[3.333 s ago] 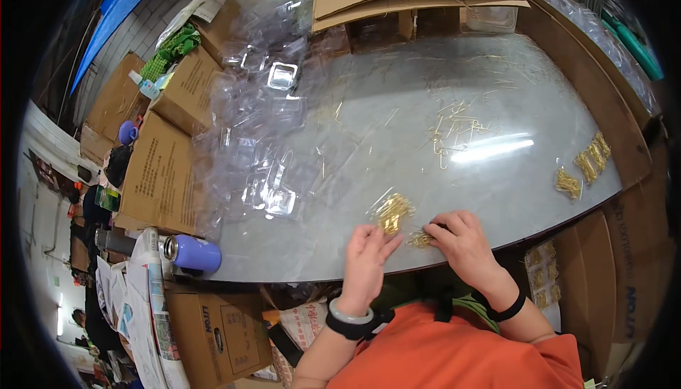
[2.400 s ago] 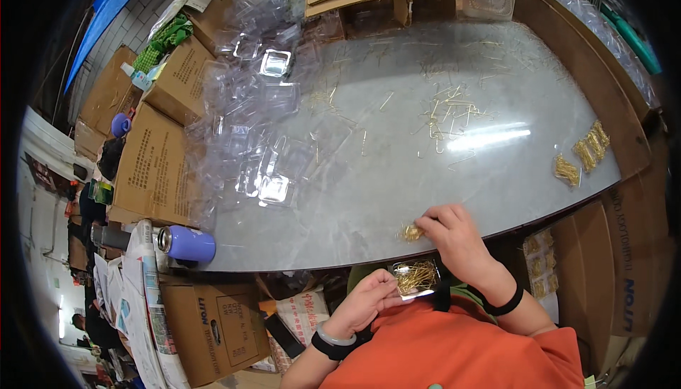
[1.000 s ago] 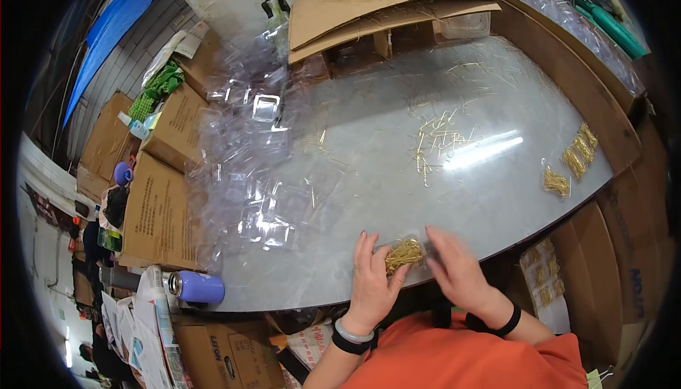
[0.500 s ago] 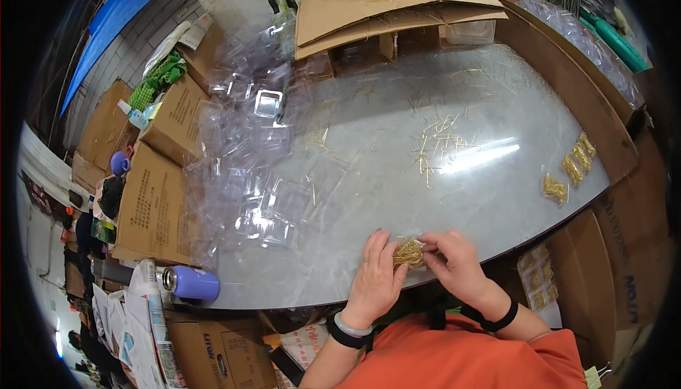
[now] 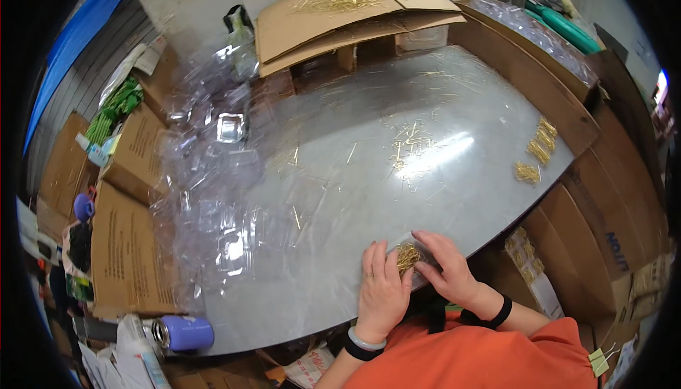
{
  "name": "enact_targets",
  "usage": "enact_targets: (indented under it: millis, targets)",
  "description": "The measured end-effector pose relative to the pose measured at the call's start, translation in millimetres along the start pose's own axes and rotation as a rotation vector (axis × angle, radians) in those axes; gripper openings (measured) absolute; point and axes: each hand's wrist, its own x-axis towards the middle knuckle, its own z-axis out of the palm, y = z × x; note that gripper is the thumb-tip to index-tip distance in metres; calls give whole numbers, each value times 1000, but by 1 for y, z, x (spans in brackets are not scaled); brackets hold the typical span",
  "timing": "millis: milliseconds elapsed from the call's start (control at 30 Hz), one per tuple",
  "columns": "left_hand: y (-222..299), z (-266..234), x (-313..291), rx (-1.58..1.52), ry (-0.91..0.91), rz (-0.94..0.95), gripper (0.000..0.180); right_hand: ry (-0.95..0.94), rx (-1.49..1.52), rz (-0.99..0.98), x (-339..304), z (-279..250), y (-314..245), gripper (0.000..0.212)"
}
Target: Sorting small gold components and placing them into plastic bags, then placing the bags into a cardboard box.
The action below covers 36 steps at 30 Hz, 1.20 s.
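Observation:
At the table's near edge, a small clear plastic box [image 5: 408, 256] filled with thin gold metal pins is between my two hands. My left hand [image 5: 384, 291] is closed against the box's left side, fingers pressed together. From the right, my right hand [image 5: 448, 270] grips it with fingers at the far edge and thumb at the near side. The fingers partly hide the box, and I cannot tell whether its lid is closed. Farther up the table lies a loose scatter of gold pins [image 5: 414, 142]. Several filled packs [image 5: 527, 172] rest near the right edge.
Empty clear plastic boxes [image 5: 230, 128] are heaped on the left. A purple bottle [image 5: 186, 333] lies at the near left corner. At the back, a cardboard sheet [image 5: 284, 27] bears a heap of gold pins. Cardboard boxes [image 5: 131, 247] line the left side; a cardboard wall [image 5: 528, 70] borders the right.
The view has turned, so the table appears shifted left. My right fingers have moved from a pinch over the pins to a grip around the box's right side.

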Motion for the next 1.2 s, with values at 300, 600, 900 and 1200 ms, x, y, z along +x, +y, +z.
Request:
enact_targets:
  millis: [300, 600, 900, 1200]
  targets:
    - [-3, 2, -6, 22, 31, -6, 41, 110, -153, 79, -15, 16, -25, 56]
    - [0, 5, -3, 79, 75, -2, 37, 107, -160, 51, -3, 11, -11, 45]
    - [1, 11, -6, 150, 101, -82, 37, -83, -19, -1, 31, 2, 14, 37]
    - [8, 14, -10, 284, 154, -112, 34, -1, 189, -149, 40, -5, 22, 32]
